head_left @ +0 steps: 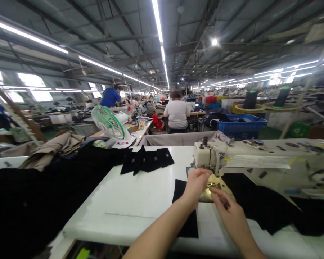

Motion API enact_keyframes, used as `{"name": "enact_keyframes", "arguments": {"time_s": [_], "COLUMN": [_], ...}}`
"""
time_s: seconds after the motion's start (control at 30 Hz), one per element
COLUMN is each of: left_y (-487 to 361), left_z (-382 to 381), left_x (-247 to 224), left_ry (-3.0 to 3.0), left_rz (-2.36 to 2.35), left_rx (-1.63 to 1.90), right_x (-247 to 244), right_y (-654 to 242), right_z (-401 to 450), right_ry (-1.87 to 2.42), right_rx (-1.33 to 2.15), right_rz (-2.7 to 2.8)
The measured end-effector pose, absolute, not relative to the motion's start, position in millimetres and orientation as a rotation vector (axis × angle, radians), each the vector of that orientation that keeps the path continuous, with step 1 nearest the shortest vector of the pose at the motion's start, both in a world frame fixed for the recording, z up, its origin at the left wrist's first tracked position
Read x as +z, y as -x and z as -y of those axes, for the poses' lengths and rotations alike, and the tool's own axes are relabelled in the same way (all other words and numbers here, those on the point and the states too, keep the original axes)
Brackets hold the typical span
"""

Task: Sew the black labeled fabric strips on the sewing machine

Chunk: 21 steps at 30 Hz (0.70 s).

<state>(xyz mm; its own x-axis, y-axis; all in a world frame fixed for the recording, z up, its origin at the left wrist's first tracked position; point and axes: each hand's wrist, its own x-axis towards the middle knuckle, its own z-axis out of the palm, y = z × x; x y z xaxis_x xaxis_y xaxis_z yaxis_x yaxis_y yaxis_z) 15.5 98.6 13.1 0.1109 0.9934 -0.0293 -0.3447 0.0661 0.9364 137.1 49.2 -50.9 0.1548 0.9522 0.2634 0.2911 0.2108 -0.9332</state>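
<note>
I have my left hand (196, 185) pinched at the sewing machine (259, 158) needle, my right hand (228, 208) half-closed, holding nothing I can make out, over black fabric (179, 190) lying limp beneath, probably best gripped by its edge.

We cannot see the needle behind our left hand (196, 183), and the sewing machine (261, 162) runs off the right edge.

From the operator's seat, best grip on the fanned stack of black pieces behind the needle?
Probably pinch the fanned black pieces at the near left corner, coming from the front-left over bare table. They lie flat and overlapping, and corners poke out there; the sewing machine crowds the right.
</note>
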Motion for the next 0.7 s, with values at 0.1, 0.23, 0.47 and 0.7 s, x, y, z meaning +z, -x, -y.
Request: {"name": "enact_keyframes", "arguments": {"time_s": [0.1, 0.23, 0.47, 0.7], "left_y": [-14, -4, 22, 24], "left_z": [-94, -71, -21, -24], "left_x": [15, 10, -5, -7], "left_ry": [-1.027, -1.347, -1.856, -1.885], "left_rz": [-0.939, -1.014, -1.034, -1.079], "left_rx": [1.311, 1.428, 1.373, 1.293], "right_x": [-52, -44, -16, 8], "right_y": [-142, -147, -140, -122], "right_z": [-50, -46, -36, -40], "right_ry": [1.308, 1.318, 1.256, 0.981], "right_rx": [0.766, 0.837, 1.339, 1.600], "right_rz": [1.420, 1.444, 1.140, 0.928]}}
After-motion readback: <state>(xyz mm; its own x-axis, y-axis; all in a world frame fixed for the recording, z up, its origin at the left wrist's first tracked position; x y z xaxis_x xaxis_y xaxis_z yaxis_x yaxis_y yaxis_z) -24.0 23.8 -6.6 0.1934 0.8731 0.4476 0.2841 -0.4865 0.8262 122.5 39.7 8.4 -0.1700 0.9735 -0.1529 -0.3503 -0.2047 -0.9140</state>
